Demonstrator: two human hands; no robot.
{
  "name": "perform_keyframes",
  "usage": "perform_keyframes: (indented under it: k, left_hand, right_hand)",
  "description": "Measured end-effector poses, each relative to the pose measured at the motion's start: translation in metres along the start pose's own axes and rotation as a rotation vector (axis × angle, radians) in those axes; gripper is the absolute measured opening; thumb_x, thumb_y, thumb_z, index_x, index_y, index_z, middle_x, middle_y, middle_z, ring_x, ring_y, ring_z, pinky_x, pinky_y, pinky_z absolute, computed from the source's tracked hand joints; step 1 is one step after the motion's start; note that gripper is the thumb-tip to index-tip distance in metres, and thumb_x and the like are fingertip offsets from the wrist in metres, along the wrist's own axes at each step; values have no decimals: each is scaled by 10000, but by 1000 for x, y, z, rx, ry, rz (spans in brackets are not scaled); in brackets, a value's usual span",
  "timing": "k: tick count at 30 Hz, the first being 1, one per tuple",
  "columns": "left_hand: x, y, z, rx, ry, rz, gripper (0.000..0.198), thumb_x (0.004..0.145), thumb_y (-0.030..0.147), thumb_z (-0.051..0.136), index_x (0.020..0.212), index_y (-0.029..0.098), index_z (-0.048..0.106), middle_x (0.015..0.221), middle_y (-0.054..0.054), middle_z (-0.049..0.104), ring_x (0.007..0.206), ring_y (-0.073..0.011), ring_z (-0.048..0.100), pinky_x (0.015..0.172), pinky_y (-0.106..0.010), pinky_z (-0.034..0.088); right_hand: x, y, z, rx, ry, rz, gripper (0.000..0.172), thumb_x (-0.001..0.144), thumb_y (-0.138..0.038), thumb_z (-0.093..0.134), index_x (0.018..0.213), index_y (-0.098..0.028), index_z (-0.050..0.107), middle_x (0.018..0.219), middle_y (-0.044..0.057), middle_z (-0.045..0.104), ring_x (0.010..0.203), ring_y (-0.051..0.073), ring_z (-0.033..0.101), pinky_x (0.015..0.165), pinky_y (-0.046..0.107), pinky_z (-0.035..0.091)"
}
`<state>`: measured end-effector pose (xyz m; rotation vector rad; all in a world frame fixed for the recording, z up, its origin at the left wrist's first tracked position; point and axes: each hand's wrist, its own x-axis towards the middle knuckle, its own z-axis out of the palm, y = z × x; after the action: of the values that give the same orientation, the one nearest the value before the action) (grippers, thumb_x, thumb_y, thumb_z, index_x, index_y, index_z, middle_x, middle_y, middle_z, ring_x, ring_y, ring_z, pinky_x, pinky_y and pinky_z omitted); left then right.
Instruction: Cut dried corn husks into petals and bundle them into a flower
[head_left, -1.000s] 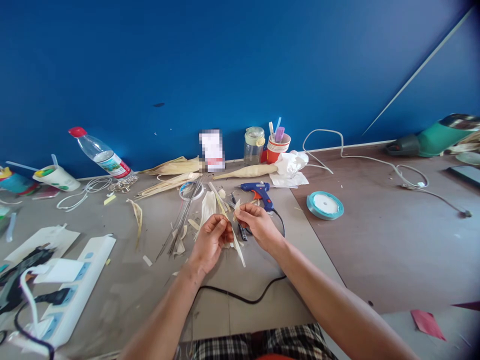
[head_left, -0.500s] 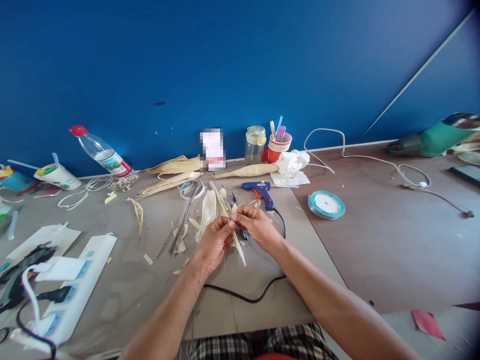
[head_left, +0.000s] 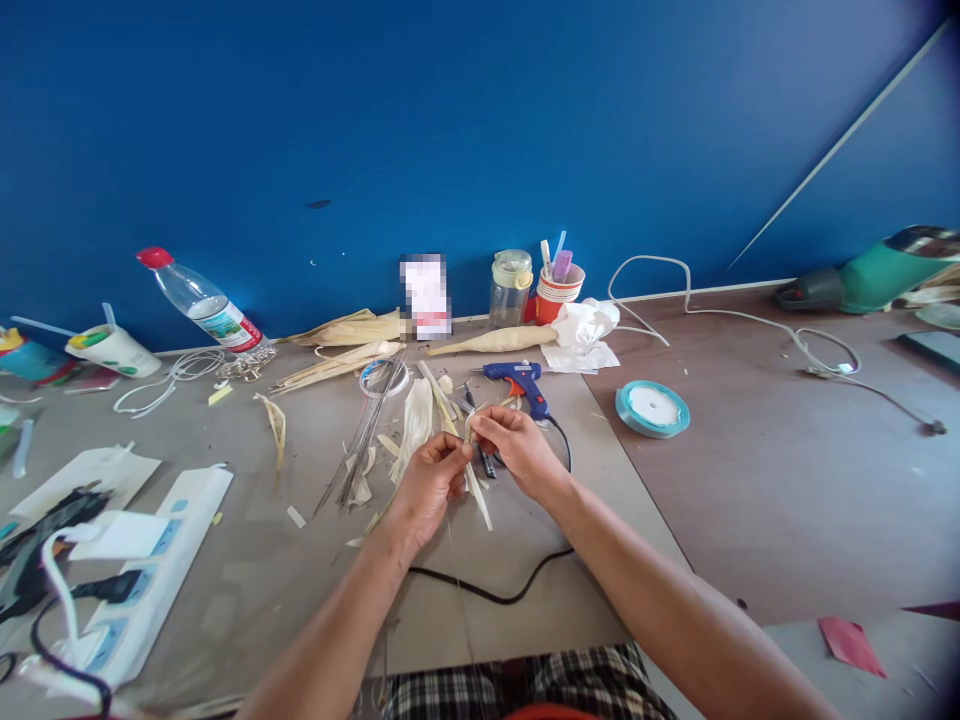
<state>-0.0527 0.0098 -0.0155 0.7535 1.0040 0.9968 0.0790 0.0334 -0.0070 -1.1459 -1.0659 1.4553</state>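
Observation:
My left hand [head_left: 429,482] and my right hand [head_left: 523,452] meet over the middle of the table, fingertips pinched on a small pale strip of dried corn husk [head_left: 470,428]. Most of it is hidden by my fingers. Beneath them lies a longer narrow husk strip [head_left: 478,500]. A broad husk piece [head_left: 417,415] and thin metal wires [head_left: 366,430] are left of my fingers. Behind my right hand rests a blue hot glue gun [head_left: 521,380]. A black pen-like tool [head_left: 487,465] is partly covered by my hands.
At right lies a turquoise ribbon roll [head_left: 652,409]. A white power strip [head_left: 161,580] sits at left. Along the blue wall stand a tilted plastic bottle [head_left: 214,312], a lidded jar [head_left: 511,290] and red paper cups [head_left: 559,295]. A black cord [head_left: 510,600] runs in front.
My right fingertips have shifted slightly up and away from my left ones, and the husk between them shows a little more. Other things stay in place.

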Motion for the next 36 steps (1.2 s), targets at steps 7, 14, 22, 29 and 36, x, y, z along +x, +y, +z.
perform_keyframes:
  k: [7, 14, 22, 29, 36]
  left_hand:
    - [0, 0, 1, -12, -9, -28, 325, 629, 319, 754, 639, 163, 469, 456, 105, 311, 384, -15, 231, 417, -189, 175]
    - [0, 0, 0, -14, -11, -32, 295, 650, 300, 736, 646, 161, 475, 469, 102, 310, 391, -14, 231, 420, -187, 181]
    - [-1, 0, 0, -2, -8, -24, 277, 654, 296, 729, 652, 157, 489, 497, 91, 345, 401, -15, 252, 419, -185, 195]
    - [0, -1, 0, -9, -8, -12, 277, 657, 293, 726, 647, 159, 484, 487, 95, 330, 401, -17, 255, 423, -183, 198]
    - [0, 1, 0, -5, 10, 5, 280, 662, 315, 721, 653, 159, 488, 489, 95, 331, 401, -15, 245, 424, -182, 202]
  right_hand:
    - [-1, -2, 0, 15, 19, -11, 248, 669, -384, 618, 562, -174, 541, 506, -46, 422, 486, 77, 333, 483, 237, 253]
    - [0, 1, -1, 20, 14, -9, 244, 687, -383, 623, 586, -175, 544, 510, -47, 418, 491, 78, 325, 479, 233, 249]
    - [0, -1, -1, 25, 23, -8, 255, 676, -389, 630, 571, -176, 536, 515, -46, 429, 492, 77, 331, 485, 232, 256]
    - [0, 1, -1, 14, 6, -14, 274, 699, -406, 617, 578, -175, 531, 534, -37, 445, 503, 81, 352, 496, 234, 266]
    - [1, 6, -4, -86, -41, 0, 258, 722, -410, 590, 628, -171, 569, 507, -43, 431, 480, 81, 341, 471, 236, 230]
